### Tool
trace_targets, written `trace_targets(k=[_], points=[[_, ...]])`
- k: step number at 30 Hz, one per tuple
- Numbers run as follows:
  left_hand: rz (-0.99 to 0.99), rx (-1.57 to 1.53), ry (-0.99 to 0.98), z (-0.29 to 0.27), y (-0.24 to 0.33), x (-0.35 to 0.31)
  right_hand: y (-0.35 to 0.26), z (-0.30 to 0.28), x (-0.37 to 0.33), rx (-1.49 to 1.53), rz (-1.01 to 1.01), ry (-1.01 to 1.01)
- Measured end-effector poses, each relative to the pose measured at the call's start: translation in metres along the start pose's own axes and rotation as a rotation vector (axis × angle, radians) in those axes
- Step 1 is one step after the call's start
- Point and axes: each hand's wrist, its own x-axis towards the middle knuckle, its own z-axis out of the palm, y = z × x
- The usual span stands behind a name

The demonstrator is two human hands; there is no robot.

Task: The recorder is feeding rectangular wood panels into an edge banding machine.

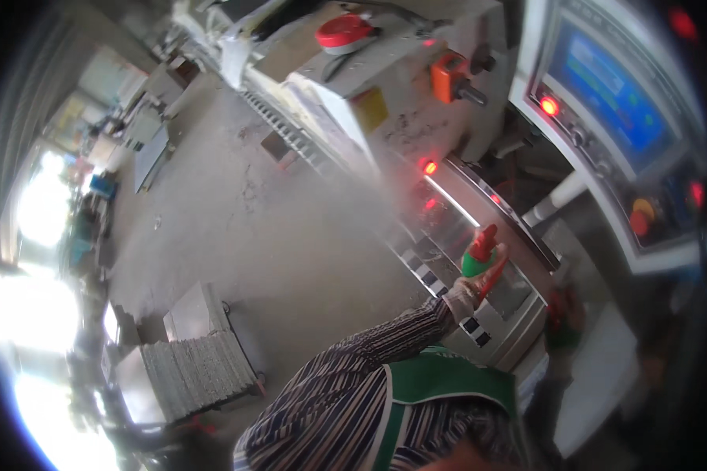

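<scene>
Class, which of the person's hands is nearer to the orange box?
Left. The left hand is below the orange box in the picture; the right hand is even lower and farther right.

On my left, windows glare so white that I see nothing through them. Grey, marked floor spreads beside me, with a stack of sheets near the glare. Farther off, a pale panel stands by clutter too blurred for me to sort out.
</scene>
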Motion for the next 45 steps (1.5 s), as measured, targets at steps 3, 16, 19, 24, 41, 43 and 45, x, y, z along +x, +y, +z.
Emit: trace_targets(k=[3,16,19,24,41,43,45], points=[[0.09,0.203,0.15,0.018,-0.009,-0.01,-0.002,-0.004,0.003,0.018,0.177,-0.199],[0.325,1.478,0.19,0.095,-0.036,-0.029,0.002,-0.002,-0.002,-0.08,0.179,-0.141],[0.346,1.416,0.189,0.097,-0.043,-0.032,0.003,-0.001,-0.004,-0.092,0.196,-0.145],[0.39,1.546,0.092,0.099,-0.044,-0.035,0.005,0.0,-0.004,-0.118,0.21,-0.181],[0.334,1.43,0.213,0.089,-0.026,-0.029,-0.005,0.006,0.002,-0.296,0.131,-0.061],[0.258,1.331,0.314,0.093,-0.017,-0.027,-0.011,0.008,0.008,-0.284,0.138,-0.099],[0.257,1.262,0.382,0.099,-0.008,-0.024,-0.018,0.012,0.018,-0.272,0.146,-0.135]])
